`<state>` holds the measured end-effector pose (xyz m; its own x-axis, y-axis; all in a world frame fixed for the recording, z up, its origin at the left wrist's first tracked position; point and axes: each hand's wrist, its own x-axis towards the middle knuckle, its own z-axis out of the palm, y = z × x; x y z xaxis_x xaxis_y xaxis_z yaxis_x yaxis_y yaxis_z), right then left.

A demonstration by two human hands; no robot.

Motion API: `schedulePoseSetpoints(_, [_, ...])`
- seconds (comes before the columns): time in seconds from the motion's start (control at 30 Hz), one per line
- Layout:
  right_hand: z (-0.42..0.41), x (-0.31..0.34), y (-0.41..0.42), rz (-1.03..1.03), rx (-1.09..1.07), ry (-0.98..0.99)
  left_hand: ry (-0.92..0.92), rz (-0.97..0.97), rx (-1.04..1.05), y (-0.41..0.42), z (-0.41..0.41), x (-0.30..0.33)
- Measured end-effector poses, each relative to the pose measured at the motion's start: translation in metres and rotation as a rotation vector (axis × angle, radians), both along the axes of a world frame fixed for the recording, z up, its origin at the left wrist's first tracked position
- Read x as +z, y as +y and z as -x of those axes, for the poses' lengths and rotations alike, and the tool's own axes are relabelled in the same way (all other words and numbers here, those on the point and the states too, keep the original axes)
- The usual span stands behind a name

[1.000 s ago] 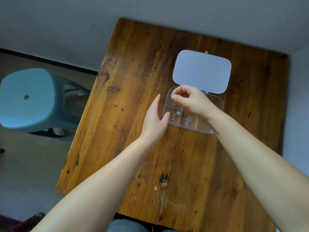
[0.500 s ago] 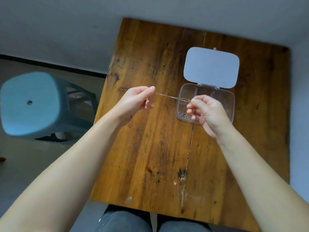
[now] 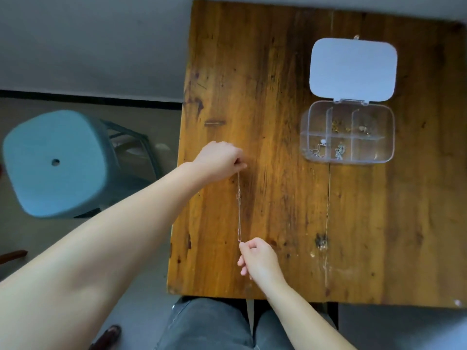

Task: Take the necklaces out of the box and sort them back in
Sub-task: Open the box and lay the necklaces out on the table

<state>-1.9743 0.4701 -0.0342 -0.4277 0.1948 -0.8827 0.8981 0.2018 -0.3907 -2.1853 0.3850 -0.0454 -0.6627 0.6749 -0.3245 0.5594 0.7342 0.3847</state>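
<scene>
A thin silver necklace (image 3: 239, 205) is stretched straight over the left part of the wooden table (image 3: 283, 223). My left hand (image 3: 219, 160) pinches its far end and my right hand (image 3: 257, 258) pinches its near end. The clear plastic box (image 3: 388, 133) stands open at the right, its white lid (image 3: 353, 69) laid back on the table. Small jewellery pieces lie in several of its compartments; the far-left and near-right compartments look empty. Both hands are well to the left of the box.
A blue plastic stool (image 3: 56, 162) stands on the floor to the left of the table. My legs in grey trousers (image 3: 209, 324) are under the table's near edge. A grey wall runs along the table's far side.
Both hands drew the necklace out of the box and carried it left. It was stretched sideways near the box; now it runs front to back, with my right hand near the table's front edge.
</scene>
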Motion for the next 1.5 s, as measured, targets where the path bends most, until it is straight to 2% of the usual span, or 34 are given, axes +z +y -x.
schedulePoseSetpoints(0.13, [0.006, -0.007, -0.004, -0.058, 0.058, -0.003, 0.196, 0.016, -0.091, 0.003, -0.004, -0.013])
schedulePoseSetpoints(0.33, [0.018, -0.003, 0.012, -0.025, 0.150, -0.052, 0.256, 0.046, -0.105, 0.007, -0.005, -0.021])
schedulePoseSetpoints(0.43, [0.045, 0.014, 0.059, -0.076, 0.038, 0.120, 0.205, -0.063, -0.036, 0.025, -0.008, -0.012])
schedulePoseSetpoints(0.53, [0.085, 0.035, 0.136, -0.266, -0.072, 0.391, 0.107, -0.194, 0.013, 0.060, -0.019, -0.002])
schedulePoseSetpoints(0.6, [0.113, 0.041, 0.184, -0.424, -0.038, 0.510, 0.069, -0.249, 0.030, 0.087, -0.029, 0.002])
schedulePoseSetpoints(0.67, [0.140, 0.040, 0.219, -0.538, 0.118, 0.552, 0.035, -0.291, 0.069, 0.111, -0.038, 0.004])
schedulePoseSetpoints(0.73, [0.167, 0.036, 0.239, -0.568, 0.311, 0.550, 0.003, -0.317, 0.139, 0.124, -0.043, 0.004])
schedulePoseSetpoints(0.9, [0.209, 0.018, 0.244, -0.731, 0.992, 0.394, 0.041, -0.348, 0.261, 0.134, -0.043, 0.005])
schedulePoseSetpoints(1.0, [0.213, 0.017, 0.239, -0.775, 1.167, 0.329, 0.077, -0.336, 0.283, 0.138, -0.045, 0.006])
schedulePoseSetpoints(1.1, [0.211, 0.013, 0.246, -0.704, 1.154, 0.416, 0.090, -0.320, 0.313, 0.139, -0.048, 0.005])
schedulePoseSetpoints(1.27, [0.200, 0.015, 0.261, -0.587, 0.959, 0.646, 0.080, -0.276, 0.341, 0.142, -0.048, 0.009])
schedulePoseSetpoints(1.37, [0.192, 0.033, 0.264, -0.389, 0.790, 0.713, 0.137, -0.312, 0.415, 0.149, -0.044, 0.020])
schedulePoseSetpoints(1.43, [0.187, 0.054, 0.264, -0.181, 0.659, 0.737, 0.052, -0.445, 0.462, 0.161, -0.037, 0.034])
schedulePoseSetpoints(1.5, [0.180, 0.076, 0.263, 0.005, 0.577, 0.742, -0.172, -0.570, 0.417, 0.174, -0.029, 0.052])
